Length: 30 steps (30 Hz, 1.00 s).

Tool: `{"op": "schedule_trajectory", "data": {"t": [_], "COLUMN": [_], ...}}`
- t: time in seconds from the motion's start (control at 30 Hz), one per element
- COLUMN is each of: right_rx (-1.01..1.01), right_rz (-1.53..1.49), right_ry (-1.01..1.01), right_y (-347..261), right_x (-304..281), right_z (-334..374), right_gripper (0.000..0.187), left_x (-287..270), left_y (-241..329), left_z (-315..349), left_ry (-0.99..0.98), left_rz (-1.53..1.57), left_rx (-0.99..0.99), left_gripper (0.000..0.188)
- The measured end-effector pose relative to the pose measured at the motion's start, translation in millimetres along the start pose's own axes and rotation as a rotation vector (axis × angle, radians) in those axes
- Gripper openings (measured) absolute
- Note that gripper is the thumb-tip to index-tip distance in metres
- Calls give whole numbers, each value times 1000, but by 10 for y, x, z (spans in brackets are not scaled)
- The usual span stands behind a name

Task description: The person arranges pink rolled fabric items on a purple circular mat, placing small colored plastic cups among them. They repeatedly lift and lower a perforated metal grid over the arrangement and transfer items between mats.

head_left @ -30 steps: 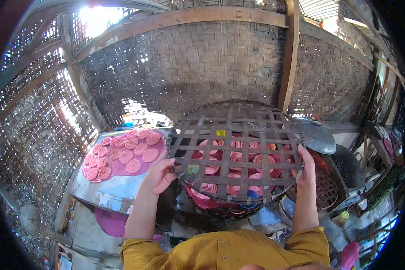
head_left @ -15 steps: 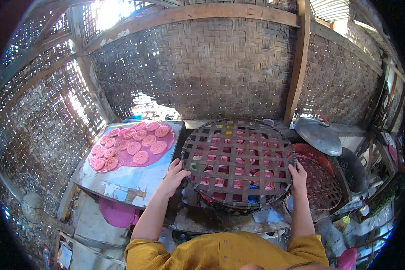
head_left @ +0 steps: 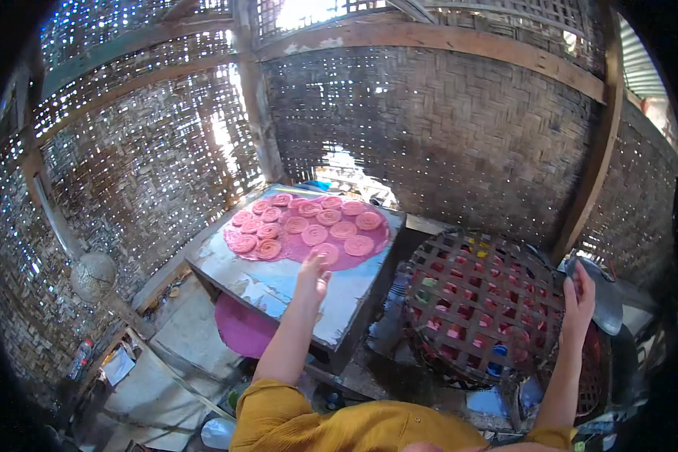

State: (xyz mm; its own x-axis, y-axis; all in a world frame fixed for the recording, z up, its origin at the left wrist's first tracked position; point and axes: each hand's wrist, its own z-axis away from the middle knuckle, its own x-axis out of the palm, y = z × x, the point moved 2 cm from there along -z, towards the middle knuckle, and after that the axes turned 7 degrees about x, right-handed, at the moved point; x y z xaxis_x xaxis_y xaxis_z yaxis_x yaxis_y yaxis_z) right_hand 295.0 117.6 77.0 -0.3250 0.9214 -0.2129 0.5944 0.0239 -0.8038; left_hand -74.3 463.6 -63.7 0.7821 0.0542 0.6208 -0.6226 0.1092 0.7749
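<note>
My left hand is over the front edge of a pink sheet, close to a round pink coil that looks like coiled noodles. Its fingers are loosely bent, with no object visible in them; whether a fingertip touches the coil I cannot tell. Several more pink coils lie spread on the sheet. To the right, a round woven slatted tray sits with pink pieces showing through its gaps. Off the tray's right rim, my right hand is raised, its fingers apart and holding nothing.
A worn, pale blue table carries the sheet. Below it hangs or stands a pink rounded thing. A metal lid is behind my right hand. Woven bamboo walls close the space, and a wooden post rises behind the tray.
Both hands have let go of the slatted tray's rim. My left hand has moved left over the table to the coils; my right hand has lifted. The view has swung left.
</note>
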Motion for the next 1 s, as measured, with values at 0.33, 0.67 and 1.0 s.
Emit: {"op": "schedule_trajectory", "data": {"t": [0.33, 0.67, 1.0], "right_rx": [-356, -202, 431], "right_rz": [206, 710, 794], "right_ry": [-495, -692, -917], "right_y": [-1009, 43, 1622], "right_x": [2247, 4707, 5637], "right_z": [-436, -659, -647], "right_gripper": [35, 27, 32], "left_x": [-481, -723, -779], "left_y": [288, 59, 146], "left_z": [-756, -1221, -1247], "left_ry": [366, 24, 50], "left_rz": [305, -289, -300], "left_rx": [-347, 175, 156], "left_gripper": [40, 37, 48]}}
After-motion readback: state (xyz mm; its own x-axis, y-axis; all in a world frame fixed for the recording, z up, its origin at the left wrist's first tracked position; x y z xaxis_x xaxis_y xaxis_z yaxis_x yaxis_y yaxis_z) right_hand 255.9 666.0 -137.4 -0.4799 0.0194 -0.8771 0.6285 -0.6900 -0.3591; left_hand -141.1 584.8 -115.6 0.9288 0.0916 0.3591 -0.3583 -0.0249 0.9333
